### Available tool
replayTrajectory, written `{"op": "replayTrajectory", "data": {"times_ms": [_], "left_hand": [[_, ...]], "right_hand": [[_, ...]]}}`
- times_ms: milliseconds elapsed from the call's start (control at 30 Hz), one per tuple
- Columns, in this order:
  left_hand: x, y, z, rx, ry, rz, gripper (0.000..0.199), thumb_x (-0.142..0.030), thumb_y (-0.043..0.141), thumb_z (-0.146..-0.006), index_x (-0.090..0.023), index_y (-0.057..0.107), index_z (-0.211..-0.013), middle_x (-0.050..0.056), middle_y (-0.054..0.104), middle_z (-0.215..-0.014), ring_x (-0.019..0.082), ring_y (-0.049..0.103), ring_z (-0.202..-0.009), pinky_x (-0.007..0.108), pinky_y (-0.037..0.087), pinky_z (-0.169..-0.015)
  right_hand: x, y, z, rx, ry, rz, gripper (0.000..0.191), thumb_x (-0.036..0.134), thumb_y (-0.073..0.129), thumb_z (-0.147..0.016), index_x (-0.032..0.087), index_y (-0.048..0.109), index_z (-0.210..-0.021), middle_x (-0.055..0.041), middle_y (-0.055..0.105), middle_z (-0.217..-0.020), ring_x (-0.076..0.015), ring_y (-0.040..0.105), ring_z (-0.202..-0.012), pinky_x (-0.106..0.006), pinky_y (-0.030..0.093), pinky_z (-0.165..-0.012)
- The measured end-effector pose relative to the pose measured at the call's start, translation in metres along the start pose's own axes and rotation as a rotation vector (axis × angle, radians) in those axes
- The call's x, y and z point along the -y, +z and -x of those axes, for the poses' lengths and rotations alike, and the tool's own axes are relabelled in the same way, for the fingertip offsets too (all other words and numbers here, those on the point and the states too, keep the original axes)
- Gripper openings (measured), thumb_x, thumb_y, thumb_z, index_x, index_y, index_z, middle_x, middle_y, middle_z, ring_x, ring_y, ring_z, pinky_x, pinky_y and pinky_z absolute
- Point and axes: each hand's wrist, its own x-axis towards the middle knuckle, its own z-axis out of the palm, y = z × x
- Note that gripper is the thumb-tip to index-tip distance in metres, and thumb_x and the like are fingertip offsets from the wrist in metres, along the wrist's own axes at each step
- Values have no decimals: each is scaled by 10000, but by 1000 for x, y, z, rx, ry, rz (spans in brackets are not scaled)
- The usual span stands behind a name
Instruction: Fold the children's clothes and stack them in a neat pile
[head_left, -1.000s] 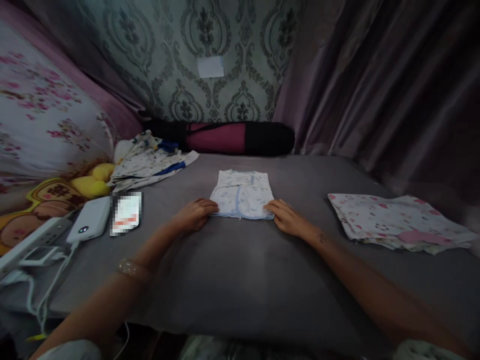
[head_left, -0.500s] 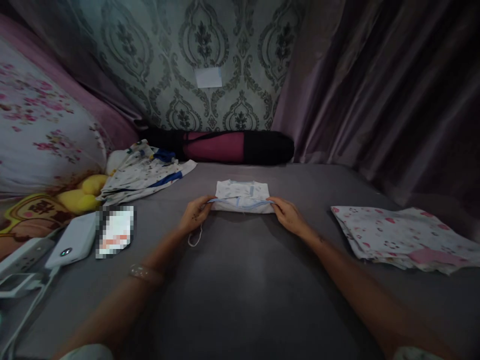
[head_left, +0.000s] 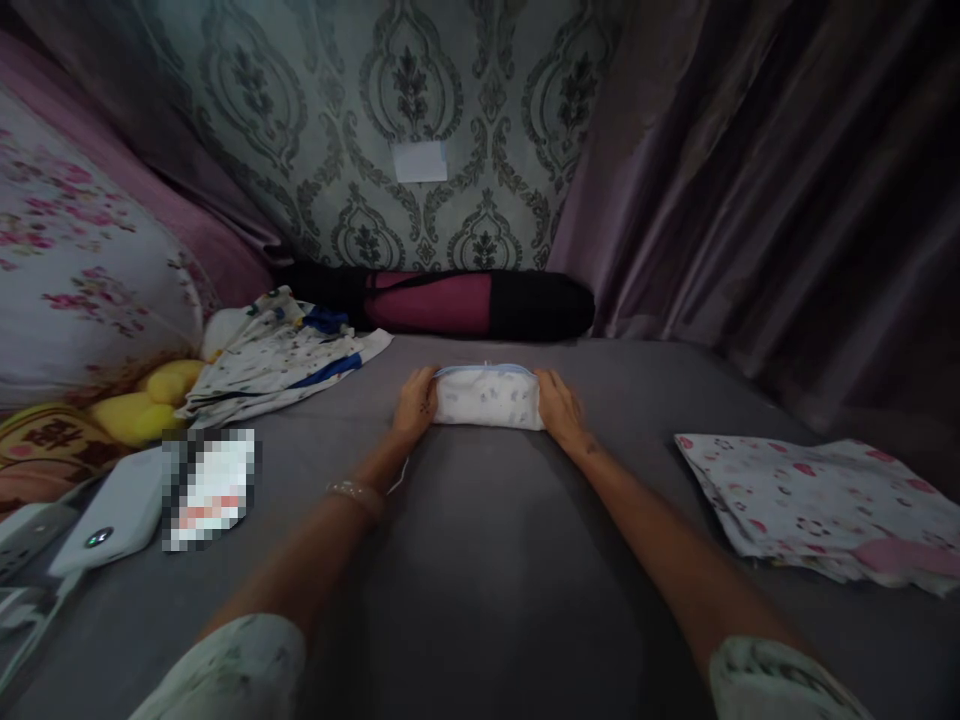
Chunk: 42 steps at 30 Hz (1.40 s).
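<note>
A small white cloth bundle (head_left: 487,398) with faint grey prints and a light blue edge along its top rests on the grey sheet (head_left: 480,560). At its left end, my left hand (head_left: 417,402) grips the cloth, fingers wrapped over the side. My right hand (head_left: 559,405) holds the opposite end in the same way. A thin white cord (head_left: 401,476) shows beside my left wrist.
Crumpled printed clothing (head_left: 277,365) and a yellow plush (head_left: 142,405) lie left, near a white power bank (head_left: 120,510). Folded heart-print cloth (head_left: 817,500) lies right. Behind is a black and red rolled bag (head_left: 435,303).
The cloth is folded over, its blue edge now at the top and a printed face toward me. Both hands have shifted from the near edge to the bundle's ends.
</note>
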Motion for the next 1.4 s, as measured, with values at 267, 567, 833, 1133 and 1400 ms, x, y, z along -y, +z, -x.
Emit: {"op": "replayTrajectory", "data": {"times_ms": [267,567,833,1133,1400], "left_hand": [[19,29,-14,189,-281,-125,399,-239,398,-968,-58,430,-1323,181,644,-1114,269,625,-1044,353,468,-890],[27,34,-18,191,-364,-144,325,-230,424,-965,-74,496,-1240,178,639,-1130,249,609,-1062,340,452,-899],[-5,14,-19,134,-287,-252,425,-367,472,-957,-47,507,-1235,215,593,-1193,314,558,-1121,419,428,-939],[-68,26,7,460,110,-349,430,-260,293,-990,-146,443,-1376,143,475,-1452,245,378,-1383,473,227,-1154],[-51,37,2,513,43,-372,492,-267,278,-982,-138,427,-1432,116,414,-1507,257,342,-1415,483,212,-1175]], "right_hand": [[-17,35,-24,121,256,-46,337,264,371,-990,140,539,-1255,-147,623,-1191,-229,601,-1059,-299,439,-840],[-26,45,-34,157,383,-92,323,258,436,-922,152,640,-1148,-147,679,-1116,-222,647,-976,-274,450,-773],[-18,20,-30,124,303,-72,362,172,368,-910,119,657,-1121,-187,680,-1095,-265,632,-1008,-350,455,-834],[60,25,-8,132,-272,-75,480,207,318,-954,124,457,-1406,-118,445,-1484,-255,311,-1408,-490,126,-1161],[65,43,-17,255,-239,-80,520,242,300,-961,86,415,-1444,-114,390,-1520,-248,295,-1424,-470,154,-1173]]}}
